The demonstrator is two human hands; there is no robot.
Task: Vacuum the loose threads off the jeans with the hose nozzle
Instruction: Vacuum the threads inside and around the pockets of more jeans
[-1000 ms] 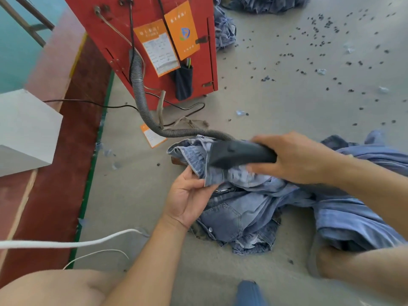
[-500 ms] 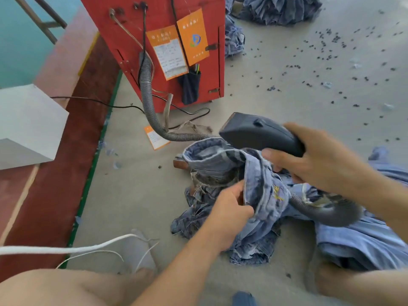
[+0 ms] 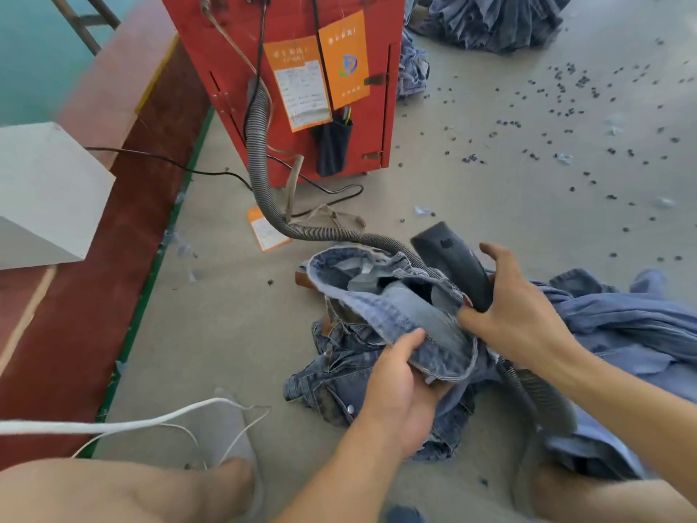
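Observation:
Crumpled blue jeans (image 3: 381,296) lie on the concrete floor in front of me, one leg opening turned up and gaping. My left hand (image 3: 396,379) grips the denim fold at the near edge of that opening. My right hand (image 3: 516,318) holds the black vacuum nozzle (image 3: 449,254) by its lower end, thumb curled round it, index finger raised. The nozzle points up and away, clear of the fabric. Its grey ribbed hose (image 3: 260,152) runs back to the red machine (image 3: 301,69) and a second loop passes under my right forearm.
More denim (image 3: 622,334) is heaped at the right, and further piles (image 3: 498,17) lie at the back. Dark scraps (image 3: 565,88) litter the floor right. A white box (image 3: 49,194) sits left on a red ledge. White cord (image 3: 113,424) crosses by my knee.
The nozzle lifted off the jeans, then swung up and back to the right. My left hand shifted from the waistband to a fold at the leg opening, which now gapes wider.

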